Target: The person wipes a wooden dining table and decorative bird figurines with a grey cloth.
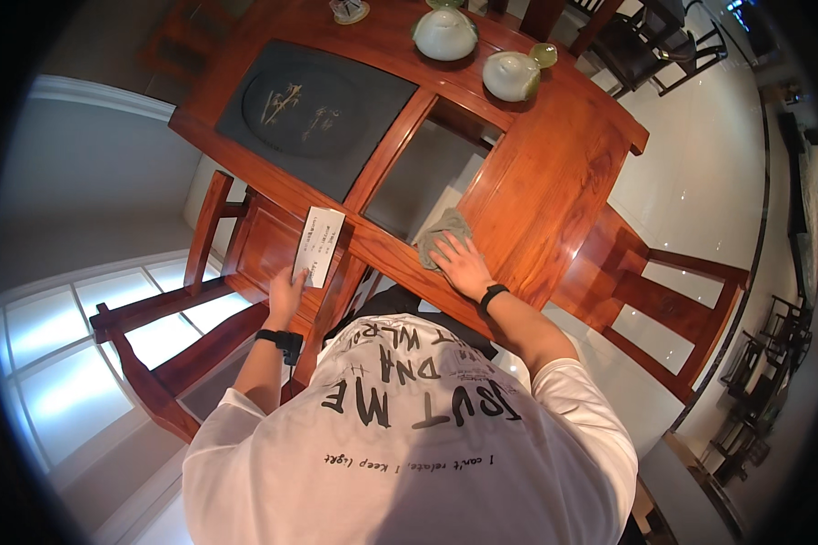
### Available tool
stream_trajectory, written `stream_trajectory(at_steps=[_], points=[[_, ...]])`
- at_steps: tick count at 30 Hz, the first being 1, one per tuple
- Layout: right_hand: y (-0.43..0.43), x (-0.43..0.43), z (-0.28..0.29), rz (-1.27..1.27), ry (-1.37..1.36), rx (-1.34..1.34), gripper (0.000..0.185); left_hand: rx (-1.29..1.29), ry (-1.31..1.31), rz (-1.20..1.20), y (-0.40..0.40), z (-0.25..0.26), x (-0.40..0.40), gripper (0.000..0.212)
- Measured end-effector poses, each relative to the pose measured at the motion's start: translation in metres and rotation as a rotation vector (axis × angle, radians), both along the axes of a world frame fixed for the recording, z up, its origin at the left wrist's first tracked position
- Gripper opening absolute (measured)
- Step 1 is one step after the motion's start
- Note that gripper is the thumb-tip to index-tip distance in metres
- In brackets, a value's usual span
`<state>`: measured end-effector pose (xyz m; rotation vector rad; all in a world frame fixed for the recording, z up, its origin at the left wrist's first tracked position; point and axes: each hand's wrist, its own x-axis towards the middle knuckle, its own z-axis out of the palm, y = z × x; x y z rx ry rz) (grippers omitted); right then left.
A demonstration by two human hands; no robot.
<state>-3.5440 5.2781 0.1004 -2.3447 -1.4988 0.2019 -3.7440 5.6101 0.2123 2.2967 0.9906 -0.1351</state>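
My right hand [462,264] presses a grey-green cloth [443,235] flat against the near rim of a reddish wooden tea table [552,170]. The fingers are spread over the cloth, beside the near corner of a rectangular opening [422,163] in the tabletop. In my left hand [288,296] is a white card [319,246] that bears writing, pinched at its lower end. The card is held out above a wooden chair's seat, just off the table's near edge.
A dark stone tea tray [313,116] with a bamboo picture is set into the table's left half. Two white ceramic pots [511,76] stand at the far side, near a small glass item [348,9]. Wooden chairs stand left [177,354] and right [682,300].
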Motion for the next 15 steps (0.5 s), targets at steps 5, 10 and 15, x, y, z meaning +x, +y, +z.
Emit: stream_trajectory(at_steps=[5, 10, 15], points=[[0.042, 0.038, 0.009, 0.256, 0.027, -0.152, 0.027, -0.045, -0.045, 0.064, 0.001, -0.01, -0.013, 0.029], [0.062, 0.124, 0.001, 0.201, -0.018, -0.436, 0.03, -0.081, -0.153, 0.14, 0.005, 0.001, -0.012, 0.028], [0.068, 0.23, 0.006, -0.092, -0.177, -0.641, 0.035, -0.143, -0.113, 0.203, 0.012, 0.009, -0.026, 0.027]])
